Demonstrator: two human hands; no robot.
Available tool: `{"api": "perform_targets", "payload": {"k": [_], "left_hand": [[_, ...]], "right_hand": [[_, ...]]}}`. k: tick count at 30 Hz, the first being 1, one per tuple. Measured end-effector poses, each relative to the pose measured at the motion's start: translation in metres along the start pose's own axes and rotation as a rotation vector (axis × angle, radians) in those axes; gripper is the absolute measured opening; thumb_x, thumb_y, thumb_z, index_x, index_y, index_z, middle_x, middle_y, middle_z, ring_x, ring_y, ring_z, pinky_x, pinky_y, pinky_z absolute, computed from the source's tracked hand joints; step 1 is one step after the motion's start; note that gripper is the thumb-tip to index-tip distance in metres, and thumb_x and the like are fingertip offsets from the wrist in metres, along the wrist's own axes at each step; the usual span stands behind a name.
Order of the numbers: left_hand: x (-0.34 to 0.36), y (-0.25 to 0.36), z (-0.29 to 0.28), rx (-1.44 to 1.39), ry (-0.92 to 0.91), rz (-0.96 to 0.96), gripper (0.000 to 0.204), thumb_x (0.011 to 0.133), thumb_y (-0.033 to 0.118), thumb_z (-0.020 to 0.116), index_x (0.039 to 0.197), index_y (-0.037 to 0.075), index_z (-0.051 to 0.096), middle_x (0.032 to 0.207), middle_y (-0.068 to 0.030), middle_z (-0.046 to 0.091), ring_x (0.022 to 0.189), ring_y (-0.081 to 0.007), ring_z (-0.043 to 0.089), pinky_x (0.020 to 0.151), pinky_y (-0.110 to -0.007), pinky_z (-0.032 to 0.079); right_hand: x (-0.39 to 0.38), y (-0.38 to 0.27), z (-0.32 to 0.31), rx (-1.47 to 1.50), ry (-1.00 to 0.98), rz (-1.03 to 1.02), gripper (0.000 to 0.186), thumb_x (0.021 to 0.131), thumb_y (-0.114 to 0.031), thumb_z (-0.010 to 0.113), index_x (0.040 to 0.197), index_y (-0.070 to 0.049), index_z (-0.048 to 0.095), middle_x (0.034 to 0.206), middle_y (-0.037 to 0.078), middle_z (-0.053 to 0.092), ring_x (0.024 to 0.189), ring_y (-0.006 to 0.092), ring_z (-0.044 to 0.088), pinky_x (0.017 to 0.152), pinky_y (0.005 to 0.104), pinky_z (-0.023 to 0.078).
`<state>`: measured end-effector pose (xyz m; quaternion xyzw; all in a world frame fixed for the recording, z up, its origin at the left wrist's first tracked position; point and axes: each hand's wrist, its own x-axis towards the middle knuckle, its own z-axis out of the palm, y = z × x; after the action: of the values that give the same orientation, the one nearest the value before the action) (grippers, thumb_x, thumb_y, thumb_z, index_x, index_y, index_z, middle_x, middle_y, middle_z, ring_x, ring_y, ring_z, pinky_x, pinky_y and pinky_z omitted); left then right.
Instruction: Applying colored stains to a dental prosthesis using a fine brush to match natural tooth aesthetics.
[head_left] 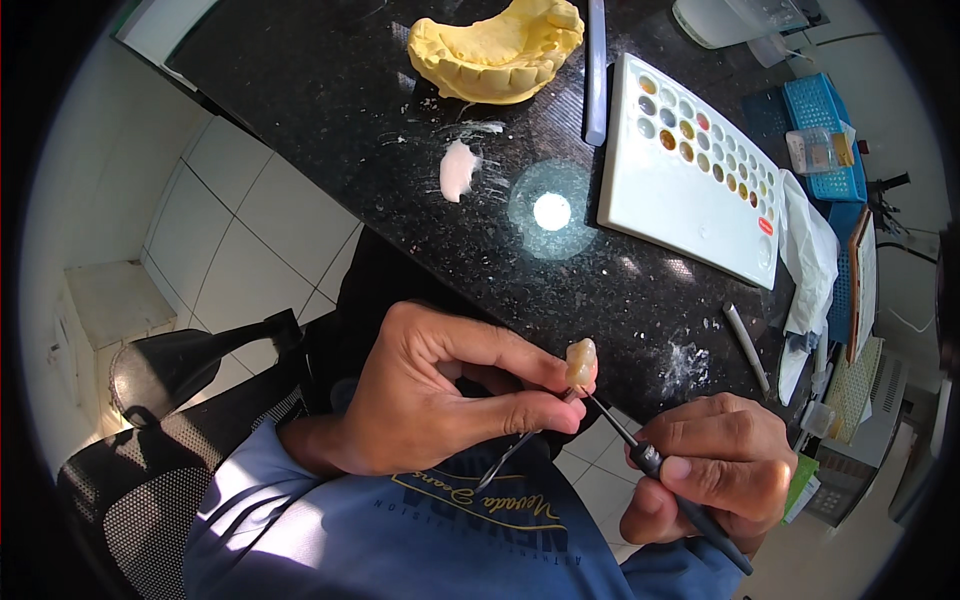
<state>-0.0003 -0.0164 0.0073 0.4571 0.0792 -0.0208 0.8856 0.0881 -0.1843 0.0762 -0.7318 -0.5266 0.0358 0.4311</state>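
My left hand (440, 385) pinches a tooth-coloured dental crown (580, 365) between thumb and forefinger, above my lap at the table's front edge. From the same pinch a thin, twisted metal tool (508, 460) slants down to the left. In my right hand (725, 465) is a fine-tipped tool (650, 458) with a black handle, gripped like a pen. Its slim tip points up-left and ends at the crown's lower edge; whether it is a brush or a probe cannot be made out, nor whether it touches.
On the speckled black tabletop (330, 120) stand a yellow plaster dental cast (490, 70) and a white palette (690, 210) with coloured wells. A pink-white smear (458, 171), a crumpled tissue (808, 250) and a grey stick (746, 347) lie nearby. Blue baskets (825, 110) stand far right.
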Motion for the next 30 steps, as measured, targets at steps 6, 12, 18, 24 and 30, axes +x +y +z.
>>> {"api": "perform_targets", "payload": {"k": [6,12,18,24,30], "left_hand": [[0.0000,-0.0002,-0.0005,0.010,-0.001,0.005,0.021,0.072,-0.001,0.071,0.093,-0.004,0.066,0.091,-0.0152,0.067,0.087,-0.0153,0.064,0.082,-0.027,0.051],[0.0001,0.0005,-0.0006,0.017,-0.003,-0.003,0.022,0.073,-0.002,0.071,0.093,-0.004,0.066,0.092,-0.0154,0.067,0.088,-0.0153,0.064,0.082,-0.027,0.051],[0.0001,0.0004,0.0017,-0.029,-0.003,-0.003,0.021,0.073,-0.002,0.071,0.093,-0.005,0.065,0.092,-0.0154,0.067,0.086,-0.0148,0.064,0.078,-0.025,0.053],[-0.0008,-0.0039,0.0018,-0.036,0.025,0.006,0.019,0.073,-0.001,0.071,0.091,-0.005,0.065,0.090,-0.0149,0.067,0.078,-0.0125,0.065,0.070,-0.022,0.054],[-0.0013,-0.0023,0.0025,-0.060,0.023,-0.027,0.018,0.073,0.000,0.072,0.089,-0.005,0.066,0.090,-0.0140,0.067,0.077,-0.0109,0.065,0.068,-0.021,0.054]], "right_hand": [[-0.0001,0.0006,0.0004,0.001,-0.003,0.007,0.022,0.074,-0.007,0.067,0.086,-0.006,0.048,0.068,0.006,0.053,0.052,0.0167,0.060,0.044,0.0241,0.050],[0.0000,-0.0011,-0.0018,-0.018,-0.027,0.026,0.021,0.075,-0.008,0.066,0.086,-0.007,0.048,0.069,0.007,0.054,0.052,0.0170,0.060,0.044,0.0245,0.049],[-0.0013,-0.0048,-0.0054,-0.040,-0.040,0.036,0.023,0.076,-0.009,0.066,0.091,-0.008,0.049,0.072,0.007,0.055,0.055,0.0177,0.061,0.046,0.0250,0.050],[-0.0035,0.0014,-0.0061,0.020,-0.075,0.021,0.030,0.074,-0.004,0.067,0.098,-0.006,0.049,0.076,0.009,0.055,0.059,0.0200,0.063,0.049,0.0263,0.051],[-0.0025,0.0021,-0.0066,0.010,-0.090,-0.004,0.032,0.075,-0.004,0.068,0.098,-0.005,0.047,0.077,0.011,0.056,0.061,0.0210,0.064,0.050,0.0268,0.052]]}}
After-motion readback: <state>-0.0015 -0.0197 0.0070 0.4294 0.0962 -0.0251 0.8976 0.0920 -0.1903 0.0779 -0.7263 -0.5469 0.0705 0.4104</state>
